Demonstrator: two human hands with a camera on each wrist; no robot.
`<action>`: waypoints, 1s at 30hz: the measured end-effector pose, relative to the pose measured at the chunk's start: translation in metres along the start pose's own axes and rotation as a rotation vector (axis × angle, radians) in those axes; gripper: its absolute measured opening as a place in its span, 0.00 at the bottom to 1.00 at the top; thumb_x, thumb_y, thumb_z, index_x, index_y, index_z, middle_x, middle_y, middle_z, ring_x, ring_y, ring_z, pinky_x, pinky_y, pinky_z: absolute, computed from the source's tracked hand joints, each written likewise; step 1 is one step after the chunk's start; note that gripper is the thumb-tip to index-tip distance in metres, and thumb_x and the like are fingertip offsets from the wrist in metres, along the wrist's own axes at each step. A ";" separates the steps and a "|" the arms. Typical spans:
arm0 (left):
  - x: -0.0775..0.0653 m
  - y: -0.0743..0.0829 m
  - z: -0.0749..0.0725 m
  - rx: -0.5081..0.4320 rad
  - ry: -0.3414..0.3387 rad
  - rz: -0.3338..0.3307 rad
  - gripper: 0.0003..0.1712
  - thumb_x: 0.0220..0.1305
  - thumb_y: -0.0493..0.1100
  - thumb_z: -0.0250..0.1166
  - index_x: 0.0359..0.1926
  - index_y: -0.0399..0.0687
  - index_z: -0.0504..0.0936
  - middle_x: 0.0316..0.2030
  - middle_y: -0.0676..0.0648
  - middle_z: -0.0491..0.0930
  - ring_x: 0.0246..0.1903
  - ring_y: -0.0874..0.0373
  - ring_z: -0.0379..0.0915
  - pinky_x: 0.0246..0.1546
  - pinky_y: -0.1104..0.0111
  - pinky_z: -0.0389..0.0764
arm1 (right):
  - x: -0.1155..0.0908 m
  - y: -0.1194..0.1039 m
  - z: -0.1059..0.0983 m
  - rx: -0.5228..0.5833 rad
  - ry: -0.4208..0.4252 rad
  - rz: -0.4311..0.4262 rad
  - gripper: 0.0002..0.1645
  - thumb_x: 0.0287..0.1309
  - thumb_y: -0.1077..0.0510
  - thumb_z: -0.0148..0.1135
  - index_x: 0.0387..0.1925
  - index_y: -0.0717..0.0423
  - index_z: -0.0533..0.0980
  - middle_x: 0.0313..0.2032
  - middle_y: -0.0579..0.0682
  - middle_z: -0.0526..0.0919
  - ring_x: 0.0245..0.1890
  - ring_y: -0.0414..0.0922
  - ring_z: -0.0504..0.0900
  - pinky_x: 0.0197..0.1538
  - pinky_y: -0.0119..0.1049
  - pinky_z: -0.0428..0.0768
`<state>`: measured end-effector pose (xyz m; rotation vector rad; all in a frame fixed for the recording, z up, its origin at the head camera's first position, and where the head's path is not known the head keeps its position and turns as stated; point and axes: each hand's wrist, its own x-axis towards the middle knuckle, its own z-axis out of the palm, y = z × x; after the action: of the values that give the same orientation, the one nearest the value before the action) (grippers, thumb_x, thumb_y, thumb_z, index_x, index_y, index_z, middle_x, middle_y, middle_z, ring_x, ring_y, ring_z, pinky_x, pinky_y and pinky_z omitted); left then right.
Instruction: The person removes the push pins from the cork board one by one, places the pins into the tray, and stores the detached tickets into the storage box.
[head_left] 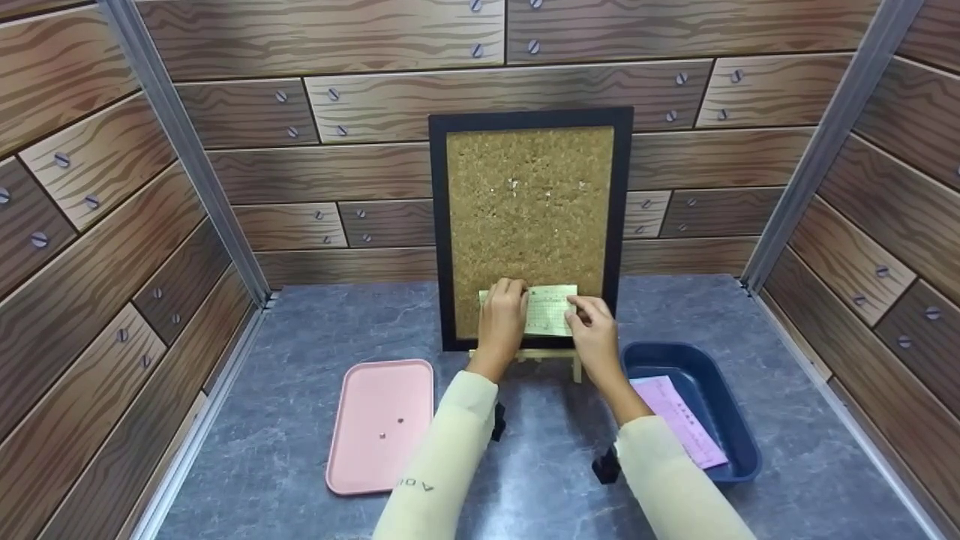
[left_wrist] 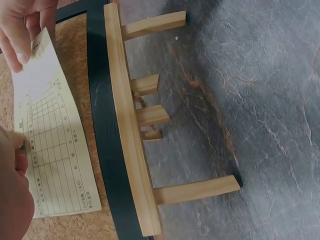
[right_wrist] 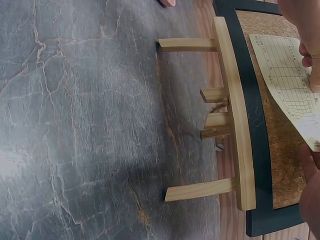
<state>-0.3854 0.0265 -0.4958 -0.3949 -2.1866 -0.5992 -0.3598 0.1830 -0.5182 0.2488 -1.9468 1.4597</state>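
A pale green printed slip point(head_left: 551, 311) with a ruled grid lies against the lower part of a black-framed corkboard point(head_left: 529, 225). My left hand point(head_left: 502, 319) is over the slip's left part. Its curled fingertips pinch a small dark pin point(left_wrist: 22, 148) near the paper's upper edge, mostly hidden by the thumb and finger. At the opposite end, my right hand point(head_left: 595, 330) pinches the slip's right edge between thumb and fingers. In the right wrist view the slip point(right_wrist: 285, 75) bows slightly away from the cork.
A small wooden easel point(left_wrist: 127, 125) supports the board. On the left sits a pink tray point(head_left: 367, 390) with two tiny pins point(head_left: 400, 421). A dark blue tray point(head_left: 739, 427) on the right holds a pink printed slip point(head_left: 679, 420). Wood-patterned walls point(head_left: 337, 172) enclose the grey tabletop.
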 end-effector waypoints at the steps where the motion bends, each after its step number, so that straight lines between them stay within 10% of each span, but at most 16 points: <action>1: 0.000 0.000 0.000 0.005 -0.004 0.001 0.04 0.65 0.39 0.68 0.40 0.45 0.84 0.37 0.48 0.82 0.39 0.54 0.79 0.42 0.65 0.82 | 0.000 0.000 0.000 0.006 0.005 -0.007 0.14 0.56 0.75 0.65 0.45 0.71 0.83 0.43 0.64 0.82 0.36 0.47 0.78 0.41 0.19 0.72; 30: 0.006 -0.001 -0.002 -0.052 -0.019 0.038 0.02 0.66 0.37 0.67 0.37 0.46 0.86 0.35 0.48 0.82 0.38 0.54 0.80 0.41 0.67 0.82 | -0.002 -0.020 0.000 -0.004 0.003 0.014 0.15 0.55 0.78 0.60 0.46 0.77 0.80 0.44 0.70 0.81 0.38 0.59 0.78 0.41 0.23 0.73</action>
<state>-0.3886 0.0248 -0.4908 -0.4700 -2.1799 -0.6346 -0.3483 0.1756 -0.5039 0.2324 -1.9526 1.4643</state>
